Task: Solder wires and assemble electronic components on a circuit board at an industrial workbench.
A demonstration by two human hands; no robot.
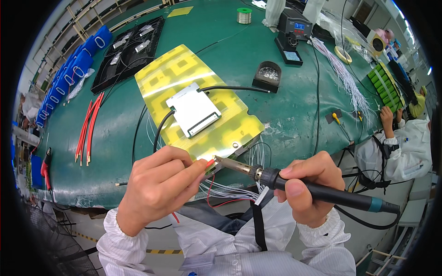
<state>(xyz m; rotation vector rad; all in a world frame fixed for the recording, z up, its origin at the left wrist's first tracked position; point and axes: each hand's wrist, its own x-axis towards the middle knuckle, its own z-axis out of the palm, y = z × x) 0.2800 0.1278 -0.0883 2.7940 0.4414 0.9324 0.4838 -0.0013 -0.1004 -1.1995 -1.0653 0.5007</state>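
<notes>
My right hand (311, 186) grips a black-handled soldering iron (331, 193), its tip pointing left at the near edge of a yellow-wrapped pack (207, 78). My left hand (161, 184) pinches a red wire (210, 163), whose end meets the iron's tip there. On the pack lies a white circuit module (193, 109) with a connector row along its near edge and black cables leaving two of its sides. Below the pack's near edge, thin white wires (230, 188) run to a white plug (262, 195). The joint under the tip is too small to make out.
Red wires (89, 129) lie at left on the green table (115, 156), near a black tray (129, 50). Toward the back right stand a soldering station (293, 30), a solder spool (244, 16) and a tip-cleaning holder (267, 76). Another person (396, 147) works at far right beside green cells (386, 85).
</notes>
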